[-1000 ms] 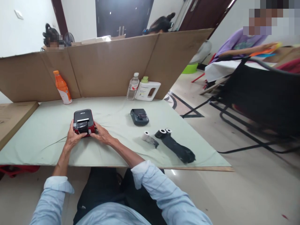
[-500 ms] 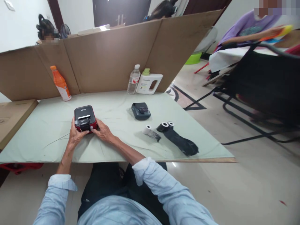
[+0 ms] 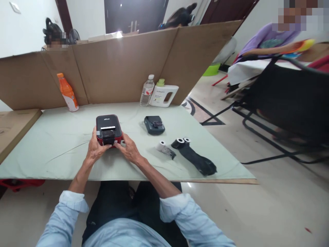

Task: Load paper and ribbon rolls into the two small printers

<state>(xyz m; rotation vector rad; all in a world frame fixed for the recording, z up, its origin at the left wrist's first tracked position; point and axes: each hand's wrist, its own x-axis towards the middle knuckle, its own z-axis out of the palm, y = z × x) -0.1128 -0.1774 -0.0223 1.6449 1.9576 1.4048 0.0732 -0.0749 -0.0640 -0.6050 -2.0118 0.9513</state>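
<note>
Between my two hands is a black label printer (image 3: 109,122) with red sides, a white strip across its slot and a dark flap at its front. My left hand (image 3: 95,148) grips the printer's left side, its thumb at the near edge. On the opposite side my right hand (image 3: 130,148) holds it, thumb also at the front. A second, dark grey printer (image 3: 154,125) rests farther right on the table. Nearer me lie a small white roll (image 3: 161,145) with a crumpled dark tail and a black ribbon roll (image 3: 197,158) with a long loose length.
A cardboard screen (image 3: 123,68) stands along the back of the pale green table (image 3: 64,164). Before it are an orange bottle (image 3: 67,92), a clear water bottle (image 3: 147,91) and a white jug (image 3: 163,96). A cardboard box (image 3: 17,127) lies left. A black folding chair (image 3: 288,99) and a person are right.
Both hands have carried the label printer to the right and it appears larger, nearer the camera. The other printer and the rolls stay where they were on the table.
</note>
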